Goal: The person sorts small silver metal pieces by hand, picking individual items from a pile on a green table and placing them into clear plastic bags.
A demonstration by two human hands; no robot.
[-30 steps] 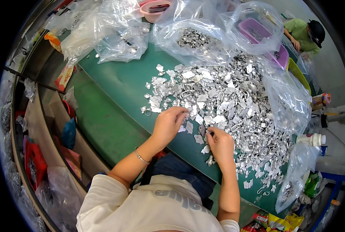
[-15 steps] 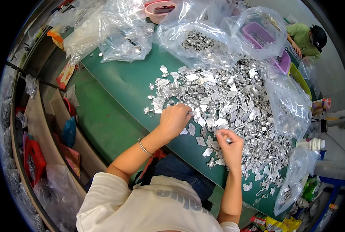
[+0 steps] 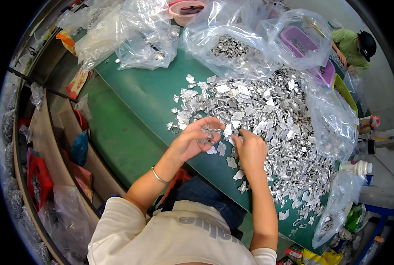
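Observation:
A wide heap of small silver metal pieces (image 3: 267, 115), flat figure shapes mixed with curved bits, covers the middle of the green table (image 3: 139, 88). My left hand (image 3: 192, 139) is turned partly palm up at the heap's near left edge. Its fingers curl around several small silver metal pieces (image 3: 210, 131). Close on its right, my right hand (image 3: 251, 150) reaches over the heap's near edge, back of the hand up. Thumb and fingers of that hand come together at the pieces; whatever lies between them is too small to make out.
Clear plastic bags (image 3: 232, 48) with metal parts line the table's far side, near a pink basin (image 3: 186, 12) and purple baskets (image 3: 298, 40). A white bottle (image 3: 356, 167) stands at the right. A co-worker in green (image 3: 349, 46) sits at the far right. Shelves (image 3: 51, 145) run along the left.
My left hand has turned from palm down to partly palm up, showing pieces in its fingers. My right hand has moved left and forward, from beside the heap's front edge toward the left hand.

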